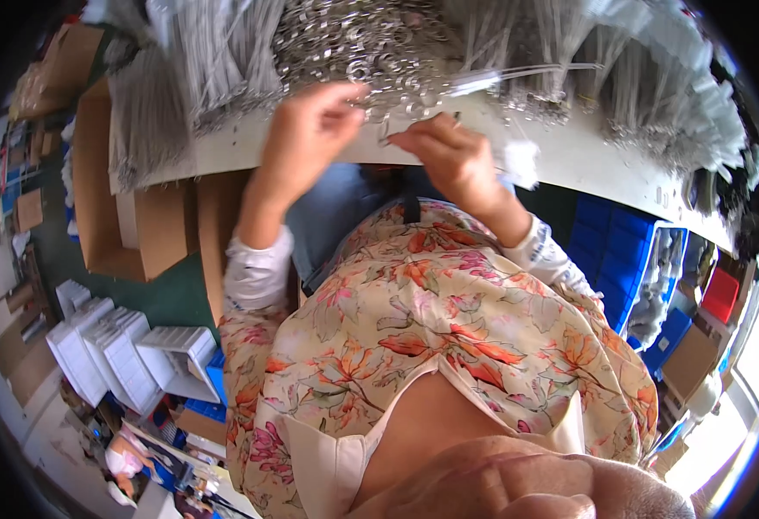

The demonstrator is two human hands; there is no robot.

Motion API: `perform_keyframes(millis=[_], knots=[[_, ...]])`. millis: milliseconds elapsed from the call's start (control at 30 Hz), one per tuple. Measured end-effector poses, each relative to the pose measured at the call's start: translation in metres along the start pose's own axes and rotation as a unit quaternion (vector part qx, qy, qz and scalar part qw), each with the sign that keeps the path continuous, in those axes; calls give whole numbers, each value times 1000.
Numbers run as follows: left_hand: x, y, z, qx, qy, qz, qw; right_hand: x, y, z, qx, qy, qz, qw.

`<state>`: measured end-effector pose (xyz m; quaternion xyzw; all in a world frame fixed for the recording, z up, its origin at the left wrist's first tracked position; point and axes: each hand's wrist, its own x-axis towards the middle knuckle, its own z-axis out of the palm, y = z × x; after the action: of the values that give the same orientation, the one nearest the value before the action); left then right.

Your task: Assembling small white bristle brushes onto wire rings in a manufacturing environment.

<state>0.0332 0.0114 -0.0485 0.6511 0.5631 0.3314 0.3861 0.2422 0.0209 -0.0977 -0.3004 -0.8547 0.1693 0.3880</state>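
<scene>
My left hand (310, 130) is over the table's front edge beside a pile of small shiny metal rings (362, 43). Its fingers are loosely bent and apart, and I see nothing held in them. My right hand (456, 160), to the right of it, is closed in a pinch. From its fingertips sticks a small metal wire loop (385, 134). A white fluffy brush head (521, 163) shows just beyond the same hand; it looks like the other end of that wire, but the fingers hide the middle. Another thin brush (518, 76) lies by the rings.
Bundles of thin wire-stemmed brushes stand on the white table (578, 147), left (224, 52) and right (656, 95). An open cardboard box (137, 225) is at the left. Blue crates (609, 251) are below right; grey-white bins (120, 346) stand on the green floor. Another person (127, 454) is far off.
</scene>
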Motion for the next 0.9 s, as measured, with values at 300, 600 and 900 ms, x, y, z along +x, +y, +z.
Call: perform_keyframes(millis=[300, 600, 900], knots=[[69, -35, -112, 556, 210, 15, 804, -14, 32, -39, -166, 47, -145, 974], [68, -33, -128, 538, 230, 20, 811, 42, 75, -107, -325, -110, -83, 936], [63, -17, -143, 193, 232, -22, 953, 112, 78, -118, -259, 88, -4, 962]])
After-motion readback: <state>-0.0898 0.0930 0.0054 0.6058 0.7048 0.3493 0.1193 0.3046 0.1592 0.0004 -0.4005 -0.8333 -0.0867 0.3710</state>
